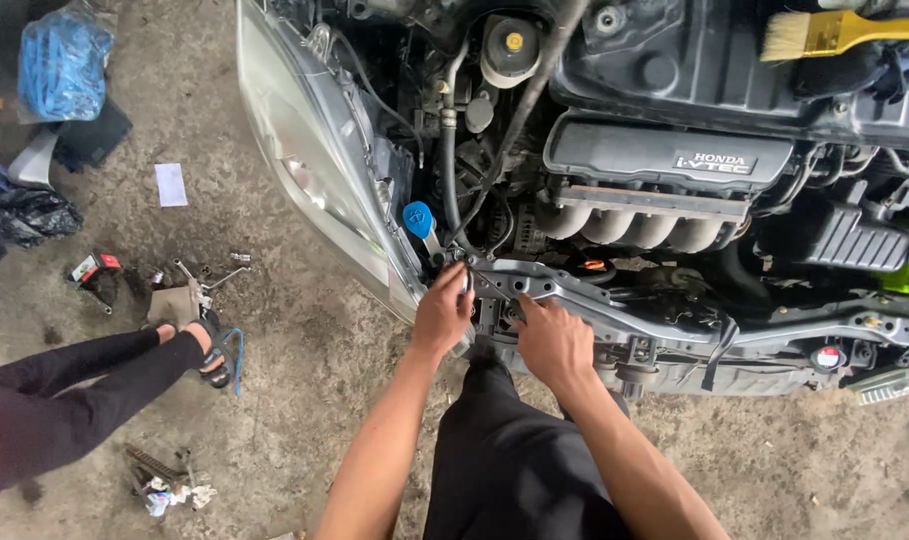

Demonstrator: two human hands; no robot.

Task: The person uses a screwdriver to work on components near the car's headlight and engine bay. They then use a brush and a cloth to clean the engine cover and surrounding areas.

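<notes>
Both hands on stamped grey metal crossmember

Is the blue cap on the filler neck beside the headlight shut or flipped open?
Shut, as far as the view shows: the blue cap sits flat on top of its white neck, with no opening visible, just above the left hand.
</notes>
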